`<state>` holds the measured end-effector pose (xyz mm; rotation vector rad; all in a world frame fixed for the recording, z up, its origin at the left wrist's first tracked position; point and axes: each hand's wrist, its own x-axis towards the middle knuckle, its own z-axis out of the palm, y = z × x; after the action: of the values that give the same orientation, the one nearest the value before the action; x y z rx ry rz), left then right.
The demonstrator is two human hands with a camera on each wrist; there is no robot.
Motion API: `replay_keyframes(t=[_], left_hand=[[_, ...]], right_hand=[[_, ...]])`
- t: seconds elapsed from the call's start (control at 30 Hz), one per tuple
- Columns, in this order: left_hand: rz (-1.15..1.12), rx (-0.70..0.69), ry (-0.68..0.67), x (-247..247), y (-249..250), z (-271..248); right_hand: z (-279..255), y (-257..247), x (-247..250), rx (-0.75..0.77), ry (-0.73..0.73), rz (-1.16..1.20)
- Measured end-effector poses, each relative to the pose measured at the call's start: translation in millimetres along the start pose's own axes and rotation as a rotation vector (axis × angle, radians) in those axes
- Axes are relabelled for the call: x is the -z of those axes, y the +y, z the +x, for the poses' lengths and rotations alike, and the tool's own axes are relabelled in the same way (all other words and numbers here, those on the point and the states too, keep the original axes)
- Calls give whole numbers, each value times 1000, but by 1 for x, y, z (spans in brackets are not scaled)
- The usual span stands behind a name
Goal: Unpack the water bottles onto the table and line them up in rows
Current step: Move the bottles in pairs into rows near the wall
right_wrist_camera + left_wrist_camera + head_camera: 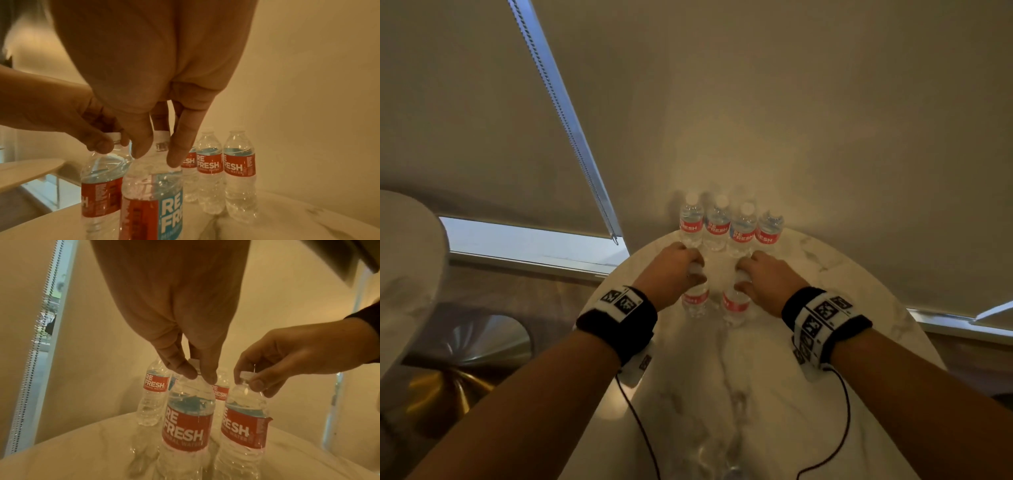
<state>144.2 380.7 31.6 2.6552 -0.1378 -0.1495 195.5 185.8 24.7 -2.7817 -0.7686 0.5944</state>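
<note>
Several clear water bottles with red labels stand in a row (729, 226) at the far edge of the round marble table (756, 394), close to the wall. In front of that row are two more upright bottles, side by side. My left hand (693, 265) pinches the neck of the left bottle (695, 301) from above, fingertips just under its white cap (194, 361). My right hand (743, 274) pinches the top of the right bottle (736, 305) the same way. The right wrist view shows my right hand (156, 155) on its bottle (154, 203). The left wrist view shows my left hand (202, 374) on its bottle (189, 418).
The wall rises right behind the back row. A window blind with a bead chain (571, 144) hangs at the left. Another round table (407, 274) with a gold base (448, 383) stands to the left. The near half of the marble table shows bare surface, crossed by two black wrist cables (842, 428).
</note>
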Motion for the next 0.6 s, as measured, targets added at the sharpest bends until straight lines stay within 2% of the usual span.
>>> replay_keyframes(t=[0.1,0.27,0.43,0.6], left_hand=[[-35,65,0,-2,-15,41],[-31,86,44,-4,-38,86],[8,105,66,-2,-54,102],[28,116,96,-4,-59,103]], right_hand=[[41,3,7,8,72,9],[90,0,14,-3,121,-25],[114,1,15,24,142,-58],[114,0,12,18,153,-19]])
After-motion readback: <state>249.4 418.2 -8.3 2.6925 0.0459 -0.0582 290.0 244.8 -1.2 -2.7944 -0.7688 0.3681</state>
